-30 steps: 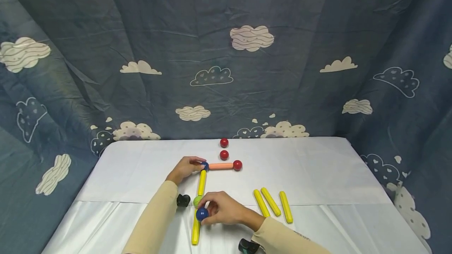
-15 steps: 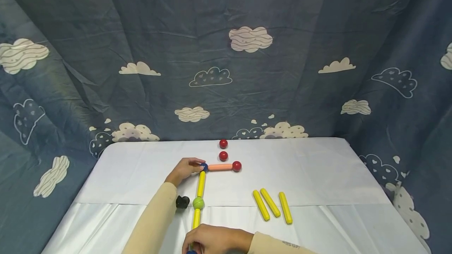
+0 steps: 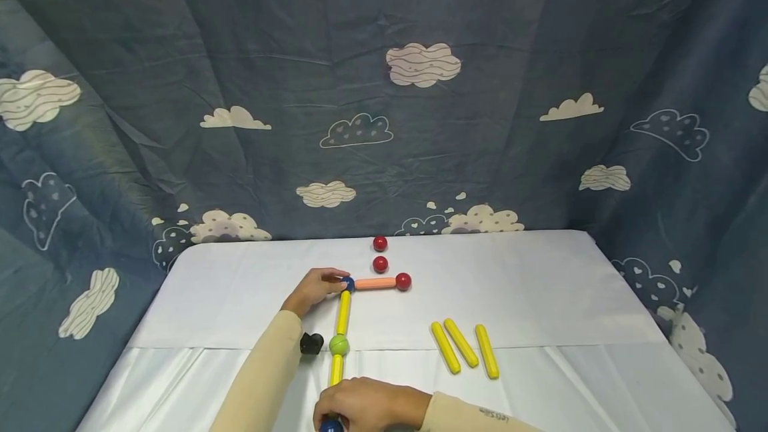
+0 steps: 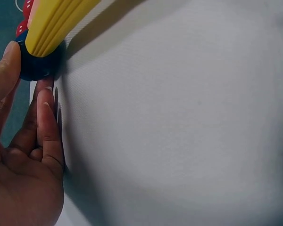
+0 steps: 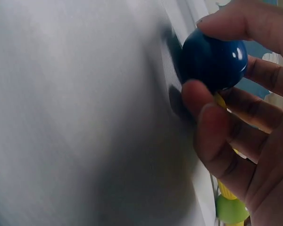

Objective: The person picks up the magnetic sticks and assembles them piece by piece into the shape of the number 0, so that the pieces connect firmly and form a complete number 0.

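"Cloud-printed dark cloth (image 3: 270,152) hangs behind a white-covered table (image 3: 540,285). Where's the work?"

"Take the green ball (image 3: 339,345) as landmark. Beyond it, the far yellow stick (image 3: 343,313) runs to the far blue ball (image 3: 348,283), pinched by the left hand (image 3: 313,289). On its near side, the near yellow stick (image 3: 337,370) runs toward the right hand (image 3: 366,404), which hides its end."

"And the right hand's grip?"

"Thumb and fingers pinch the near blue ball (image 5: 214,59), nearer the person than the green ball. I can't tell whether ball and stick touch."

"How would you seat it well?"

"If joining them is the step, as I judge, line the 2 up with the green ball and push gently along the stick. Let the left hand brace the far blue ball, so the chain neither slides nor swings."

"Anything nearby to knock?"

"Unlikely: 3 loose yellow sticks (image 3: 461,343) lie well right of the green ball, 2 loose red balls (image 3: 381,264) well beyond it."
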The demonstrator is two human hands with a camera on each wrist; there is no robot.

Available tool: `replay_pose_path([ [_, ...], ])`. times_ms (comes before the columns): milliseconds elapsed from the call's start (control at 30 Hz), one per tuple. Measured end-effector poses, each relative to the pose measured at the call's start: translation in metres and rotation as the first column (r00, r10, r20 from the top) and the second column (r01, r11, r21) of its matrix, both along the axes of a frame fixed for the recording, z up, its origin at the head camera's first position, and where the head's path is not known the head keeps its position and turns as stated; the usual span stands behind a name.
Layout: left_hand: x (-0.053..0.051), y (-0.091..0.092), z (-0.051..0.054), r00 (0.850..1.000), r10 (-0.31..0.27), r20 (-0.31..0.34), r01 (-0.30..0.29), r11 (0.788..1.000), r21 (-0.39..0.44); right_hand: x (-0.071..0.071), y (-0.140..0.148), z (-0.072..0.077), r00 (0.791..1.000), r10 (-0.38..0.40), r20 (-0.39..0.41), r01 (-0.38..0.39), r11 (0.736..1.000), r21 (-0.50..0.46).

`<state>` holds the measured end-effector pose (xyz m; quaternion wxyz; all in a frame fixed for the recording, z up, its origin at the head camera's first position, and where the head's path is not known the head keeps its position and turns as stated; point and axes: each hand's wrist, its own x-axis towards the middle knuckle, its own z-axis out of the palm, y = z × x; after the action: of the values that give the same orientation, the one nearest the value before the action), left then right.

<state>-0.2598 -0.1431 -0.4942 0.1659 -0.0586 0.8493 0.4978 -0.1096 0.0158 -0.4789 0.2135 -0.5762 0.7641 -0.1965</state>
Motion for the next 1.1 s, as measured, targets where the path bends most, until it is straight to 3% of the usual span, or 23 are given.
replay_pose_path([
  [233, 0.0021, -0.0003, 0.0028, 1.000, 0.012, 0.006, -0.012, 1.000, -0.011, -0.0013, -0.0006, 0.0009, 0.999, -0.002, -0.044, 0.003, 1.000, 0.012],
  [667, 0.0012, 0.0006, 0.0006, 1.000, -0.003, -0.013, 0.003, 1.000, -0.005, -0.0023, 0.0048, 0.0022, 0.995, 0.011, 0.095, -0.005, 0.998, -0.063],
  [900, -0.0005, -0.0015, -0.0028, 1.000, 0.001, -0.008, -0.001, 1.000, -0.001, 0.0007, 0.0072, 0.0047, 0.999, 0.008, 0.045, -0.002, 0.992, -0.127],
  [1100, -0.0008, -0.0006, -0.0007, 1.000, 0.007, 0.000, -0.007, 1.000, -0.001, 0.0035, 0.0086, 0.0060, 0.999, -0.041, 0.029, 0.044, 0.992, -0.117],
])
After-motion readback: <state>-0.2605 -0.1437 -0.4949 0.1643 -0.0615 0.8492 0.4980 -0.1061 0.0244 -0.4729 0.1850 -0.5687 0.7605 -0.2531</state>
